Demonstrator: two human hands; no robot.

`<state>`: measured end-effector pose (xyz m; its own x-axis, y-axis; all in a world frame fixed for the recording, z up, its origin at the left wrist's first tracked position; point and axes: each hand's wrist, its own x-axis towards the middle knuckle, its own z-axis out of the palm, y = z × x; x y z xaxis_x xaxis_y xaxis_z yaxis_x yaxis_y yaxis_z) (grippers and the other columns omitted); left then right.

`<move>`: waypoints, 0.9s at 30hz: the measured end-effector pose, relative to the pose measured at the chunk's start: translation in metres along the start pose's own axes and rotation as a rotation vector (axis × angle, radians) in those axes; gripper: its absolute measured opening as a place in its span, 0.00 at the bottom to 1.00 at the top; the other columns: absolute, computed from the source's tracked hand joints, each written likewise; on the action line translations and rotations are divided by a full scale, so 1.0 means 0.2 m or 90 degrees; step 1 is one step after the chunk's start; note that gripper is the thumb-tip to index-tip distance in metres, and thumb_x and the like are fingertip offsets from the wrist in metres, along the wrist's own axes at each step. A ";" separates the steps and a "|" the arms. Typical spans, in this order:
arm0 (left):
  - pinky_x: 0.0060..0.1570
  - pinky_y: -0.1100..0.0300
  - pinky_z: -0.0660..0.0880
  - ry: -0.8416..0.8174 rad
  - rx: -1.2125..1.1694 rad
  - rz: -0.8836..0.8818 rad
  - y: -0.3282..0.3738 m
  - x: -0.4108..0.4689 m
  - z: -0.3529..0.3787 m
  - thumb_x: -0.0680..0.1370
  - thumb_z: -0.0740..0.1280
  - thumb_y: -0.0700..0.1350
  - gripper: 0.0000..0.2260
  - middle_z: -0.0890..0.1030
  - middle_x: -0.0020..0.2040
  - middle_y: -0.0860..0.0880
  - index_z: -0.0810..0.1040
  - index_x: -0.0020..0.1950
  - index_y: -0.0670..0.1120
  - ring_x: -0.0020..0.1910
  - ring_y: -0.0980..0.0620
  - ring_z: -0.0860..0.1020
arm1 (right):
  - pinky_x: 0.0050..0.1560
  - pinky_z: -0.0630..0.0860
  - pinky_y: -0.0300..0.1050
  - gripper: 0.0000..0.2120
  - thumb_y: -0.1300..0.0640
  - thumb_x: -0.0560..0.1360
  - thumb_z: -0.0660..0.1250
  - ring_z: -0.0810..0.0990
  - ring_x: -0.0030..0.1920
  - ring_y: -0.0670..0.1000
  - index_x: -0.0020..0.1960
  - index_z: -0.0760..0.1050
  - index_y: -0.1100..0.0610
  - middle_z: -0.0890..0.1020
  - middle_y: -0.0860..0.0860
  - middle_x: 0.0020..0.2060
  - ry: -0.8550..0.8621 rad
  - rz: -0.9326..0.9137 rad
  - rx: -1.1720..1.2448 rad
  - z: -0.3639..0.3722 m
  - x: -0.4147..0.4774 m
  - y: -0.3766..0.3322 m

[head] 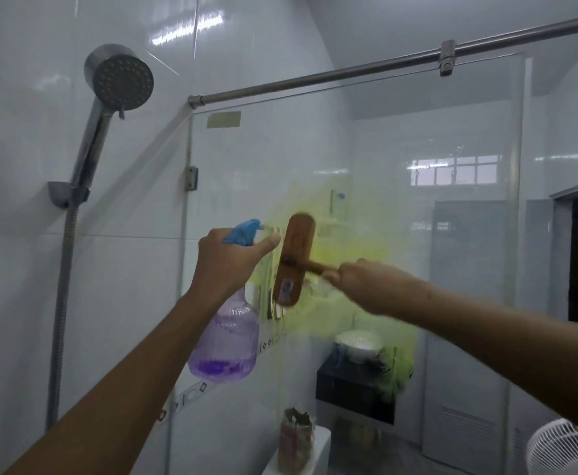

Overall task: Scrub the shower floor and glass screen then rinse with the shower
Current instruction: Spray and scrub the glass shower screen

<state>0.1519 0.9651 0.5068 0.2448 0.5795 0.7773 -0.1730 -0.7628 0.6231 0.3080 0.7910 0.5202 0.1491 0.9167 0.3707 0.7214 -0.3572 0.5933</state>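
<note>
The left hand [232, 258] held a spray bottle [226, 337] up in front of the glass screen [452, 252]. Its grip was closed round the neck just under the blue trigger head [246, 231], with one finger stretched forward toward the brush [294, 258]. The bottle was clear purple, hung upright below the hand and had a little purple liquid at the bottom. The right hand [363, 282] was blurred. Its grip was closed tight round the short wooden handle of the brush. The brush head stood nearly upright, its wooden back toward the camera and its bristle side against the glass, just beside the nozzle. Yellow-green foam [356, 245] covered the glass around the brush and ran down in thin streaks to the lower right. A metal rail [349, 72] ran along the top of the screen. On the tiled wall at the left, a shower head [123, 77] sat in its holder [65, 193], with the hose [61, 303] hanging straight down. Through the glass a white bowl [359, 342] was visible on a black box [352, 385]. A white fan [568, 447] was at the lower right corner.
</note>
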 end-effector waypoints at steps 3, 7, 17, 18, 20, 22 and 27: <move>0.37 0.54 0.71 0.007 0.004 0.001 -0.02 -0.02 -0.02 0.71 0.77 0.58 0.27 0.78 0.34 0.34 0.74 0.37 0.35 0.32 0.47 0.75 | 0.40 0.75 0.51 0.18 0.60 0.84 0.50 0.73 0.39 0.56 0.73 0.62 0.58 0.70 0.54 0.42 0.114 0.149 0.085 -0.17 0.14 0.20; 0.38 0.54 0.73 0.020 0.014 0.002 -0.02 -0.03 -0.06 0.72 0.76 0.57 0.24 0.80 0.37 0.34 0.76 0.39 0.36 0.34 0.45 0.77 | 0.31 0.73 0.50 0.19 0.50 0.85 0.48 0.76 0.35 0.55 0.59 0.71 0.61 0.74 0.55 0.40 0.152 0.234 0.174 -0.17 0.21 0.23; 0.45 0.44 0.79 0.025 0.067 -0.022 -0.12 -0.05 -0.12 0.72 0.75 0.61 0.28 0.80 0.41 0.32 0.79 0.44 0.33 0.36 0.39 0.80 | 0.37 0.77 0.52 0.19 0.58 0.83 0.45 0.75 0.37 0.57 0.70 0.65 0.57 0.73 0.54 0.43 0.086 0.131 0.088 -0.10 0.15 0.08; 0.45 0.43 0.79 0.026 0.069 -0.027 -0.12 -0.06 -0.12 0.71 0.75 0.61 0.28 0.80 0.41 0.32 0.78 0.44 0.33 0.35 0.41 0.79 | 0.36 0.74 0.51 0.17 0.57 0.83 0.46 0.75 0.37 0.58 0.67 0.67 0.58 0.72 0.55 0.42 0.126 0.173 0.114 -0.14 0.20 0.17; 0.46 0.42 0.79 0.026 0.073 -0.033 -0.14 -0.07 -0.11 0.72 0.76 0.60 0.28 0.80 0.40 0.32 0.78 0.44 0.32 0.37 0.38 0.80 | 0.33 0.72 0.49 0.15 0.52 0.85 0.49 0.75 0.36 0.58 0.57 0.71 0.59 0.74 0.56 0.40 0.171 0.242 0.165 -0.19 0.23 0.22; 0.45 0.42 0.79 0.019 0.077 -0.031 -0.15 -0.08 -0.11 0.73 0.75 0.59 0.28 0.81 0.40 0.33 0.78 0.43 0.32 0.40 0.35 0.82 | 0.33 0.74 0.51 0.12 0.55 0.85 0.51 0.76 0.35 0.57 0.61 0.69 0.58 0.73 0.55 0.40 0.170 0.214 0.166 -0.12 0.23 0.14; 0.41 0.46 0.79 0.000 0.079 -0.038 -0.20 -0.11 -0.11 0.73 0.73 0.61 0.28 0.81 0.40 0.33 0.78 0.45 0.33 0.41 0.35 0.81 | 0.36 0.82 0.46 0.23 0.42 0.84 0.46 0.80 0.34 0.51 0.54 0.73 0.56 0.77 0.51 0.38 -0.067 0.031 0.088 0.11 0.00 -0.19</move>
<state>0.1325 0.9887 0.4660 0.2511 0.6255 0.7387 -0.0384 -0.7561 0.6533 0.2966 0.8082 0.4818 0.2509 0.9154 0.3148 0.7963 -0.3801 0.4706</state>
